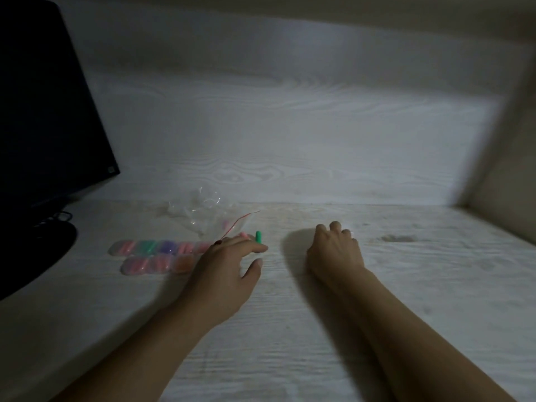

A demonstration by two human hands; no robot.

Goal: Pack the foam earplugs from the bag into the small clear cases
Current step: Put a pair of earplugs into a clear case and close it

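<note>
STEP: fetching next plug | left hand (pixel 229 266) spread, empty, at green earplug (pixel 258 237) on bench (pixel 290 329), 5 o'clock of bag (pixel 207 216) | right hand (pixel 336 250) curled, contents unclear | filled cases (pixel 153 255) at 9 | NEXT, I judge: pinch plug.

Matt pale woodgrain desk (pixel 377 300); glossy, crinkled, seemingly plastic bag (pixel 203 213)

A dark monitor (pixel 43 111) stands at the left of a pale wood-grain desk (pixel 290 329), its round black base (pixel 37 250) resting on the desktop with black cables (pixel 58 216) looped behind it. A matching wood-grain back panel (pixel 290 126) rises behind, meeting a plain side panel (pixel 507 169) at the right.
</note>
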